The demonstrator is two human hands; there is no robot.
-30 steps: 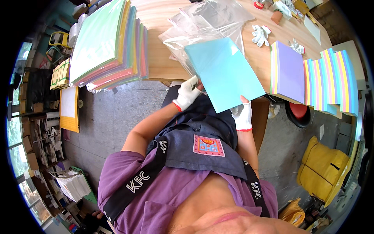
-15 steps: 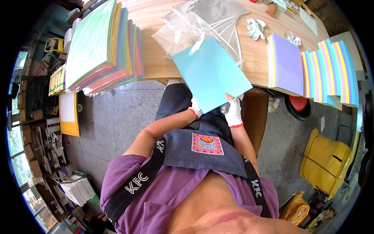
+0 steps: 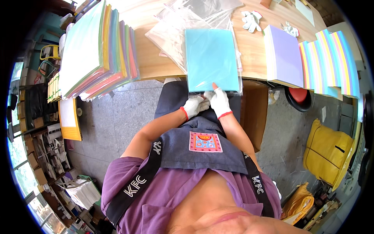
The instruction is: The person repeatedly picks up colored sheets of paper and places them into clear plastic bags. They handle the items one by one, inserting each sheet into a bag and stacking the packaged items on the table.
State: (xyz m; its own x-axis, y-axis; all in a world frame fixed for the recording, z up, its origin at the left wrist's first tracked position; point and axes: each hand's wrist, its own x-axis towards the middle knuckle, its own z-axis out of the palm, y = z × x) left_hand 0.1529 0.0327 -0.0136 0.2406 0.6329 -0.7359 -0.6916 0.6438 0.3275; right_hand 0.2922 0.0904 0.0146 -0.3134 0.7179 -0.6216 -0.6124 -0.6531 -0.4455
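Note:
A blue sheet or stack of paper [image 3: 211, 56] lies inside a clear plastic bag [image 3: 240, 78], which rests on the table and juts over its near edge. My right hand [image 3: 219, 102], in a white glove with a red cuff, grips the bag's near end, thumb on top of the blue paper. My left hand [image 3: 192, 106], gloved alike, has its fingers closed at the bag's near edge beside the right one; the fingertips are partly hidden. Beyond the blue paper, more clear plastic bags [image 3: 165, 41] lie loosely overlapped.
Bagged coloured paper [image 3: 87, 50] is piled high at the table's left. On the right stand a purple-topped paper stack [image 3: 286, 58] and striped multicoloured stacks [image 3: 331, 64]. Spare white gloves [image 3: 252, 21] lie behind. A brown carton [image 3: 254, 117] stands below the table edge.
The blue paper has gone from tilted in my hands, partly over the bags, to straight inside a clear bag. My left hand has shifted from its left corner to the near edge, beside my right.

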